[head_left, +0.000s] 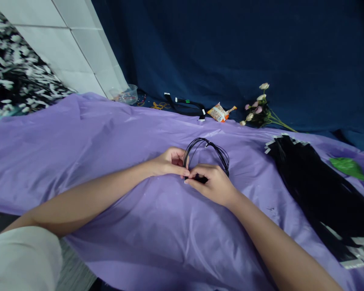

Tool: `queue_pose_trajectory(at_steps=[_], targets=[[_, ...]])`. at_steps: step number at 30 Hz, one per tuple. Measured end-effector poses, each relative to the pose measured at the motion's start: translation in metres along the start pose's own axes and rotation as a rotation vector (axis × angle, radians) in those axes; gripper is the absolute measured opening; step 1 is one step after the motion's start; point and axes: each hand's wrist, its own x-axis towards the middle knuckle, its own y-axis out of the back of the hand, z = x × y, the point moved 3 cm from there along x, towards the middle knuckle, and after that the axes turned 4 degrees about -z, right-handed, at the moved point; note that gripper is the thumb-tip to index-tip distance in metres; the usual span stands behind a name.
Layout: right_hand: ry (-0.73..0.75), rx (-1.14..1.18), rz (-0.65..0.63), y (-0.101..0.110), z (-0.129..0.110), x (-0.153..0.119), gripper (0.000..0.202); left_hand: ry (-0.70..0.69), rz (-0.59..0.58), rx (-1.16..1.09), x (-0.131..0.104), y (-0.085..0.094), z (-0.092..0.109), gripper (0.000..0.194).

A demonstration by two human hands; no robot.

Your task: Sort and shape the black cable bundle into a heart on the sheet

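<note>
A loop of thin black cable [223, 154] with a small white connector stands over the purple cloth in front of me. My left hand [173, 162] grips the loop's left side, thumb stretched along it. On the near side, my right hand [212, 182] pinches the cable close to the left thumb, its fingers curled. A small white end shows just under the right thumb. The part of the loop behind my right hand is hidden.
Purple cloth [124, 141] covers the work surface. A thick bundle of black cables [315, 190] lies right, beside a green wrapper [347, 167]. Along the back are a clear plastic tub [128, 95], short black cables [189, 103], an orange packet [220, 112] and artificial flowers [259, 106].
</note>
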Motion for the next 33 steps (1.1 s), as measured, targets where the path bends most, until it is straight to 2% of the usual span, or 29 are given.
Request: queue_pose_trajectory(at_steps=[5,10,20,23,26,29,31,33], targets=[[0.004,0.034,-0.013,0.001,0.000,0.001,0.005,0.014,-0.015,-0.002,-0.001,0.001,-0.001,0.028],[0.004,0.095,0.088,0.001,-0.002,0.001,0.004,0.000,-0.001,-0.033,-0.002,0.001,-0.001,0.027],[-0.304,0.394,0.534,0.005,0.019,0.000,0.012,0.029,0.013,-0.026,-0.002,0.000,-0.003,0.030],[-0.321,0.393,0.699,0.007,0.024,-0.004,0.033,0.017,0.009,-0.039,-0.001,-0.001,-0.002,0.030],[-0.271,0.190,0.847,0.014,0.021,-0.009,0.057,0.010,0.007,-0.044,-0.001,-0.002,-0.001,0.030],[-0.153,-0.206,0.803,0.020,0.011,-0.010,0.058,0.024,0.010,-0.042,-0.002,-0.002,0.000,0.028],[-0.063,-0.412,0.684,0.020,0.005,-0.008,0.046,0.029,0.020,-0.041,-0.003,-0.002,0.000,0.028],[0.083,-0.471,0.519,0.017,0.000,-0.006,0.038,0.029,0.033,-0.025,-0.003,-0.002,0.000,0.027]])
